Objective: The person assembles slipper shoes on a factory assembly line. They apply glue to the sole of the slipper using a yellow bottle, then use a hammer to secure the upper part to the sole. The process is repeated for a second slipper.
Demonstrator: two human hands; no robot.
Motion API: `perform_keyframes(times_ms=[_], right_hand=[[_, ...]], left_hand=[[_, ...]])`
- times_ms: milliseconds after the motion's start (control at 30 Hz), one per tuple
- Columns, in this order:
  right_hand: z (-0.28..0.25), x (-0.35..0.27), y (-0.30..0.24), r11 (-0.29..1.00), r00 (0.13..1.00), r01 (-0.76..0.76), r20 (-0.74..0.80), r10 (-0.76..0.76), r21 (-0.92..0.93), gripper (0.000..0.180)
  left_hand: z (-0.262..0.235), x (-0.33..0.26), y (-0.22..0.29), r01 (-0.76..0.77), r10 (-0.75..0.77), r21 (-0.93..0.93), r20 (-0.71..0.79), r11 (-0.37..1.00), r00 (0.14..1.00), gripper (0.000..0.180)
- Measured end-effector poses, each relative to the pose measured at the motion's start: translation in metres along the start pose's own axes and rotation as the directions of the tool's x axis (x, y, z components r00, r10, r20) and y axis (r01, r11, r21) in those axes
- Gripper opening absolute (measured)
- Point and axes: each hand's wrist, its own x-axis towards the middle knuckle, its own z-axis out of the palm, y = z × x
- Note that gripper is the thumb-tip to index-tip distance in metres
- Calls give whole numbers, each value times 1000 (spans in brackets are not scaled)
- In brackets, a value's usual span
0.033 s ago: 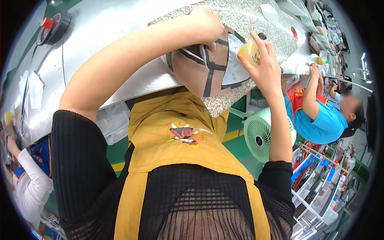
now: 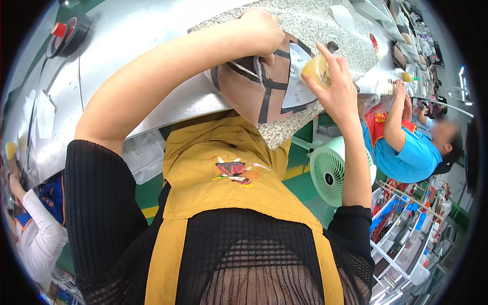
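Observation:
My left hand (image 2: pixel 262 31) grips the top of a brown shoe upper (image 2: pixel 249 89) with black stripes and a grey side panel, holding it against the edge of a speckled stone slab (image 2: pixel 315 23). My right hand (image 2: pixel 335 91) is raised beside the upper's grey panel. It pinches a small yellowish, translucent object (image 2: pixel 316 70) close to that panel. I cannot tell whether the object touches the upper.
The slab lies on a metal workbench (image 2: pixel 137 40) with rolls of black tape (image 2: pixel 68 33) at its far left. A white fan (image 2: pixel 328 173) stands on the green floor below. One co-worker in blue (image 2: pixel 406 150) works on the right, another in a white sleeve (image 2: pixel 35 239) on the left.

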Motion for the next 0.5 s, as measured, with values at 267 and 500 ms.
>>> perform_keyframes(times_ms=[267,500], right_hand=[[-15,-11,-4,985,999,-16,51,7,171,65],[-7,13,13,996,998,-41,50,37,78,65]], left_hand=[[1,1,-1,-33,33,11,-2,999,999,54],[-2,-5,1,0,1,12,-34,1000,999,53]])
